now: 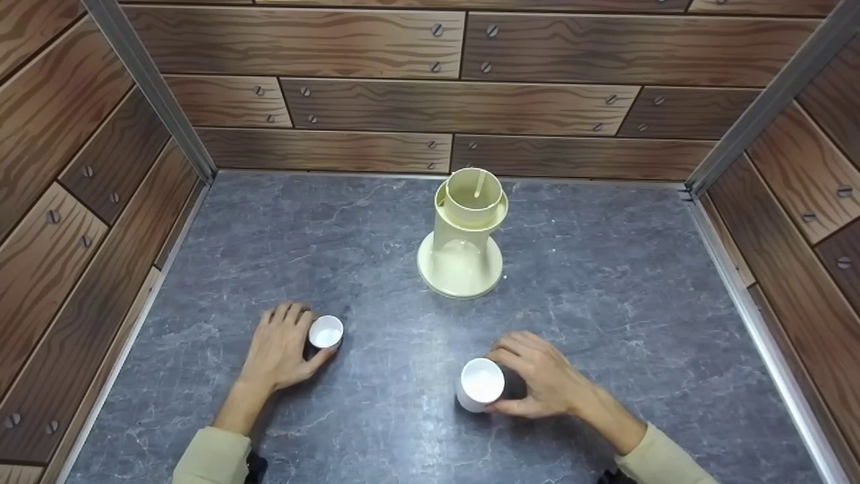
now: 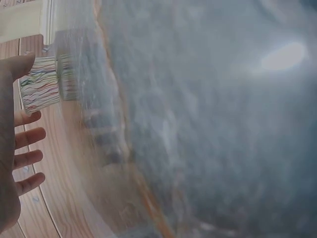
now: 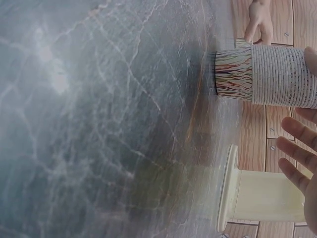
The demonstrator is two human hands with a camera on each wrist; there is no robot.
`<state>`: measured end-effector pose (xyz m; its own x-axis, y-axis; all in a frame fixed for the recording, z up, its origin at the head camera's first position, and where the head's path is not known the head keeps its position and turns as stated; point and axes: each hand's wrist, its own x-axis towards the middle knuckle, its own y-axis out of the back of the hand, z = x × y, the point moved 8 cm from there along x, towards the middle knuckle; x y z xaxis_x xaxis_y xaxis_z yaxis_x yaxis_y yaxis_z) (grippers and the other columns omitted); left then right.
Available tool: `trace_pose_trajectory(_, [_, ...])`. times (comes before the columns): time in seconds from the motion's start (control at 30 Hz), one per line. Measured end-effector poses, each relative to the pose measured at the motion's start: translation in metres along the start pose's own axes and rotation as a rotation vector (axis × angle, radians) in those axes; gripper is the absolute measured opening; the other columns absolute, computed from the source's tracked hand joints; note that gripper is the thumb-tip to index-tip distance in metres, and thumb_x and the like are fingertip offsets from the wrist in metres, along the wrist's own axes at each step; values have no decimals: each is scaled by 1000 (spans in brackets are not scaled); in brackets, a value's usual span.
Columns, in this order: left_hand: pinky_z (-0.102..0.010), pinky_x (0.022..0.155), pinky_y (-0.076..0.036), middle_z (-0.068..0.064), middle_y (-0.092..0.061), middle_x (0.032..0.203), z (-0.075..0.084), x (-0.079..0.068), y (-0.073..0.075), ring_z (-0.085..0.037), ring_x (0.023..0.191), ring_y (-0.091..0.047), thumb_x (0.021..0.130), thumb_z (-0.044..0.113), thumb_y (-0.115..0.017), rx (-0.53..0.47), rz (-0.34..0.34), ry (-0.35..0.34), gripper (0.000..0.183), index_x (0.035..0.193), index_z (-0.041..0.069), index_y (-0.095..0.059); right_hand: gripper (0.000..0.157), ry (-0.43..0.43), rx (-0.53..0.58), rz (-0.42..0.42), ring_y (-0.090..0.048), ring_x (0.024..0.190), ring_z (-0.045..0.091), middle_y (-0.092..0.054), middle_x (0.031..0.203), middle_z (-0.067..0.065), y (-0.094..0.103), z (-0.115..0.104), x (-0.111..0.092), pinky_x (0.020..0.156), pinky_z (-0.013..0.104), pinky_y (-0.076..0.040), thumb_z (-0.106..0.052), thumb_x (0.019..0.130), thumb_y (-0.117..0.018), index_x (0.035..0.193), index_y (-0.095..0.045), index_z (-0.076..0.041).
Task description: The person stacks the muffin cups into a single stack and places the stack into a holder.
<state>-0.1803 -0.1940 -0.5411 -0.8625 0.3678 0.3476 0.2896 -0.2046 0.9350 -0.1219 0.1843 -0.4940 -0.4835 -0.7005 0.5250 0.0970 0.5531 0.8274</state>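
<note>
A small paper cup (image 1: pixel 326 332), white inside and printed outside with wavy coloured lines, stands upright on the left part of the table. My left hand (image 1: pixel 281 346) pinches it between thumb and index finger; in the left wrist view the cup (image 2: pixel 39 85) has the other fingers spread beside it. To the right, a taller stack of paper cups (image 1: pixel 482 383) stands upright, its many rims showing as the stack (image 3: pixel 282 75) in the right wrist view. My right hand (image 1: pixel 541 376) holds it from the right with thumb and index finger, the remaining fingers apart from it.
Farther back, right of centre, stands a pale yellow cylinder on a wide round base (image 1: pixel 460 275), with an open tube on top. The grey marbled table (image 1: pixel 376 417) is enclosed by wood-patterned walls (image 1: pixel 376 107) at the back and both sides.
</note>
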Motion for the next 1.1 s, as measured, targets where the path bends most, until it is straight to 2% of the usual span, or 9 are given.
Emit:
trace_pose_trajectory(0.23, [-56, 98, -48, -16, -67, 118, 1, 1, 0, -37, 116, -61, 86, 61, -71, 12, -12, 4, 61, 116, 7, -67, 62, -1, 1, -2, -66, 98, 14, -70, 107, -6, 0, 0, 0, 87, 36, -56, -63, 76, -87, 118, -72, -19])
trace_pose_trajectory(0.53, [-56, 95, -50, -14, -68, 115, 9, 3, 5, -37, 113, -62, 87, 62, -70, -7, 27, -16, 60, 114, 9, -67, 62, 12, -1, 8, -65, 97, 15, -69, 106, -6, 1, 0, 0, 86, 35, -55, -62, 76, -87, 117, -72, -19])
trace_pose_trajectory(1.1, [-56, 98, -54, -9, -68, 118, 44, 15, 15, -33, 116, -64, 88, 65, -69, -25, 75, -97, 61, 114, 10, -67, 63, 8, -4, 6, -65, 97, 14, -70, 107, -5, 0, 0, 0, 87, 35, -56, -62, 75, -88, 118, -72, -19])
